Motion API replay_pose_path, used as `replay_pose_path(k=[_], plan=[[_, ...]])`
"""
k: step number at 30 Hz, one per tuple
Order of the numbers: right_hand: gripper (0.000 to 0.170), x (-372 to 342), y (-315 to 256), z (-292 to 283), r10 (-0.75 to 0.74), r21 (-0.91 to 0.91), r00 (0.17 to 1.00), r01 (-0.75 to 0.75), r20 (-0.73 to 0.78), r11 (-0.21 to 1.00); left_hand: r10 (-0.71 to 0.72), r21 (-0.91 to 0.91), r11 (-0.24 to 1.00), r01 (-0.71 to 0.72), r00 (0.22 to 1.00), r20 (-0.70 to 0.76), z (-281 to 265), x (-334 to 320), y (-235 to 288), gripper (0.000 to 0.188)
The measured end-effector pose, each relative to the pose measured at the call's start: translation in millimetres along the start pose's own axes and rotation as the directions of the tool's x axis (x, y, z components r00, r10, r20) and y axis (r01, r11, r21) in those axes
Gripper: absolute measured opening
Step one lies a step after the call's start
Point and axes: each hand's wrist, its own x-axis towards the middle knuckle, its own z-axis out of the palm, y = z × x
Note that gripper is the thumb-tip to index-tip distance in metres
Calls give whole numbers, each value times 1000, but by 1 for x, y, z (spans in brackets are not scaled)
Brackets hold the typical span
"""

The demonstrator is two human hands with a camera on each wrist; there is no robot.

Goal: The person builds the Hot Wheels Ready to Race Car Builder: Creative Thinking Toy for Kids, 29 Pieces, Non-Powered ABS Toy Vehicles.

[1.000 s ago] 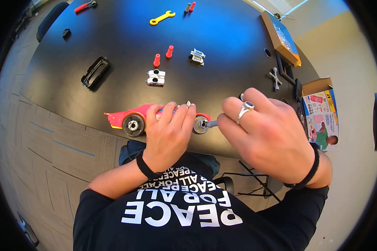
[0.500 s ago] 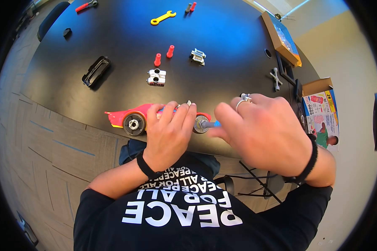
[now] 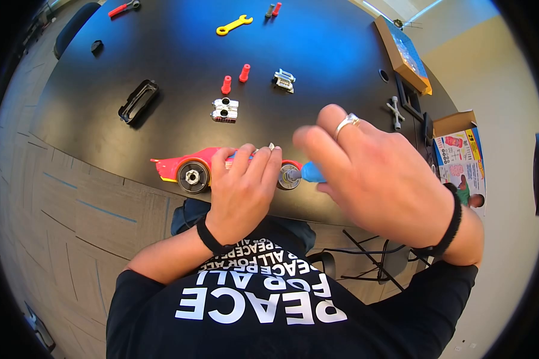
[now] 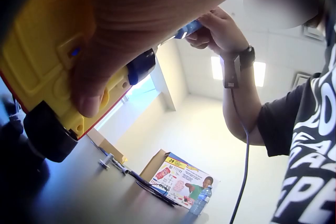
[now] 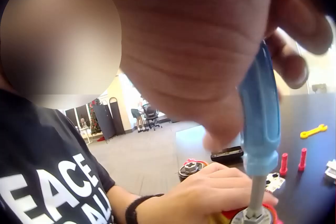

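Observation:
A red toy car (image 3: 188, 157) stands on its wheels near the table's front edge. My left hand (image 3: 244, 182) grips the car's body over the roof, and in the left wrist view its thumb presses the yellow underside (image 4: 39, 45). My right hand (image 3: 386, 182) holds a toy screwdriver by its blue handle (image 5: 261, 113). The grey shaft (image 5: 256, 192) meets the hub of the wheel (image 3: 288, 178) at the car's right end. The other visible wheel (image 3: 192, 177) has a silver hub and lies left of my left hand.
Beyond the car lie a silver engine block (image 3: 224, 110), two red pegs (image 3: 244, 73), another silver part (image 3: 284, 81) and a black frame (image 3: 139, 102). A yellow wrench (image 3: 234, 25) is farther back. A grey cross-shaped tool (image 3: 395, 112) and a printed box (image 3: 461, 161) are at the right.
My right hand has rolled around the screwdriver, its fingers shifting on the handle, so more of the blue handle shows. The left hand and the car have stayed in place.

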Motion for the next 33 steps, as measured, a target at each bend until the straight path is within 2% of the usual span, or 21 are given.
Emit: replay_pose_path(k=[1, 3, 4, 6, 7, 9, 10, 12, 13, 17, 19, 23, 25, 26, 27, 28, 29, 30, 32, 33], plan=[[44, 1, 2, -4, -3, -1, 1000, 3, -1, 1000, -2, 2, 1000, 2, 1000, -2, 0, 0, 0, 38], [49, 1, 5, -17, -45, 29, 962, 38, 270, 999, 4, 7, 1000, -4, 1000, 2, 1, -1, 0, 38], [49, 3, 5, -20, -44, 29, 962, 38, 269, 999, 5, 7, 1000, -5, 1000, 2, 1, 0, 0, 38], [44, 4, 3, -22, 124, -114, 912, -86, 390, 990, -2, 22, 1000, 2, 1000, -7, 1, 0, 1, 38], [44, 4, 2, -18, 126, -113, 912, -88, 391, 990, -1, 20, 1000, 1, 1000, -6, 1, -1, 2, 38], [33, 3, 0, -5, 115, 25, 991, -117, 67, 993, -2, 15, 1000, 3, 1000, -11, 1, 0, 1, 38], [33, 5, 1, -5, 110, 26, 992, -112, 68, 993, -8, 16, 1000, 8, 1000, -11, 1, -1, 0, 38], [24, 7, 4, -7, -113, 134, 992, 105, 54, 985, 10, -1, 1000, -10, 1000, -21, 3, -3, -2, 38], [21, 6, 4, -15, -167, 5, 967, 170, 193, 986, 10, 0, 1000, -10, 1000, -22, 3, -2, -1, 38], [20, 4, 8, -4, -211, -38, 971, 216, 109, 976, 15, 21, 1000, -14, 999, -38, 3, -1, -1, 37], [16, 5, 11, 8, -274, 43, 962, 274, -20, 961, 9, 23, 1000, -9, 1000, -29, 3, -2, -1, 37], [18, 3, 9, 1, -320, 1, 947, 320, 15, 947, 10, 11, 1000, -9, 999, -35, 1, -1, -1, 36], [25, 4, 6, -10, -239, -19, 953, 246, 185, 969, 18, 3, 1000, -18, 999, -27, 1, 0, -1, 37], [25, 6, 5, -18, -237, -20, 954, 244, 186, 969, 12, 4, 1000, -12, 1000, -19, 2, -1, -1, 37], [28, 11, 3, -25, -75, -17, 938, 85, 338, 996, 4, 5, 1000, -4, 1000, -11, 3, -1, -1, 37], [32, 13, 2, -29, 84, -38, 873, -74, 480, 996, 4, 5, 1000, -4, 1000, -9, 3, -1, -1, 37], [35, 10, 1, -23, 126, -26, 916, -125, 380, 992, 3, 5, 1000, -3, 1000, -12, 2, -1, 0, 37], [35, 8, 4, -15, 125, -26, 917, -124, 379, 992, 1, 6, 1000, -1, 1000, -15, 2, 0, 0, 38], [32, 5, 8, -2, -24, 60, 997, 19, 72, 998, 4, 13, 1000, -4, 1000, -2, 0, 0, 0, 38], [32, 5, 10, -2, -27, 61, 997, 22, 72, 998, 7, 19, 1000, -7, 1000, 11, 0, -1, 0, 38]])
